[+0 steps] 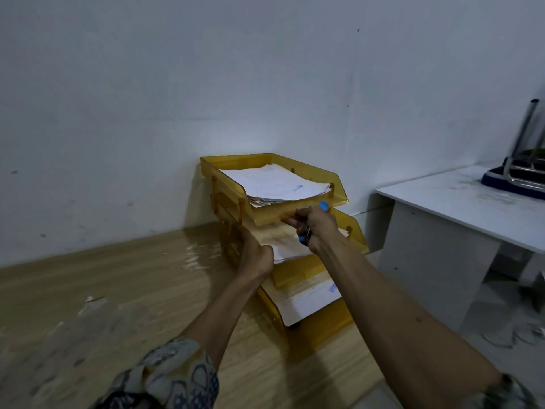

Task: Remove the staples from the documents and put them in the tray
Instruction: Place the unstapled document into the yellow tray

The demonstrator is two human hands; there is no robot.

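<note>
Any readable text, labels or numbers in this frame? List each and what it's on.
None legible.
Top papers: blue stamp, too blurred to read.
Middle papers, gripped by left hand: faint print, too small.
Bottom paper: blue mark, too blurred to read.
Tool in right hand: no marking seen.

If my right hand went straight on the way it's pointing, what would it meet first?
Probably the front lip of the top yellow translucent plastic tray: the right hand, gripping a small blue-handled tool, points at it. Depth is unclear; it might pass beneath, over white papers.
</note>
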